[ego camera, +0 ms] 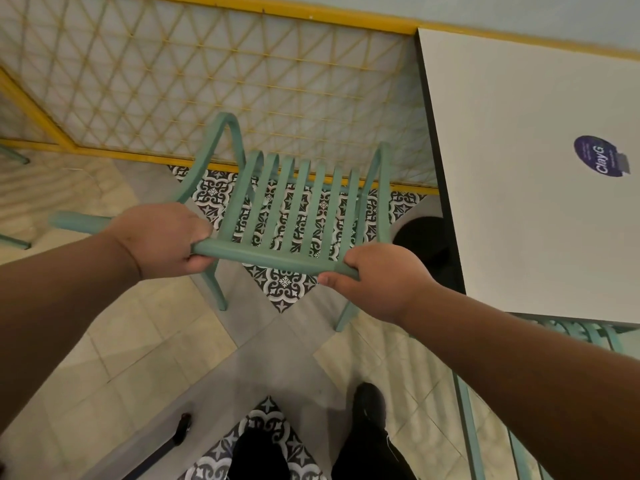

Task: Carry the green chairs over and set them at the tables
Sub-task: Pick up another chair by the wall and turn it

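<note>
Floor [166, 341]: pale square tiles crossed by grey bands, with black-and-white patterned tiles set as diamonds below the chair and between the person's feet. Lattice partition [242, 81]: yellow-framed panel of diagonal mesh standing behind the chair. White counter [536, 202]: dark-edged top at the right, bearing a round purple sticker [596, 156]; its dark base shows beneath the near-left edge.

Green chair [298, 202]: seen from above and behind, slatted back toward the viewer, arched armrests at either side, placed just left of the counter and in front of the partition. Whether its legs touch the floor cannot be told. A second green chair [588, 336] shows in part beneath the counter's near edge.

Left hand [162, 239]: fingers clenched around the left end of the chair's top rail, thumb under it. Right hand [377, 282]: fingers wrapped over the right end of the same rail, thumb pressed along its underside. Black shoe [369, 400]: on the floor below the right forearm. A small dark object [182, 428] lies on a grey band at lower left.
</note>
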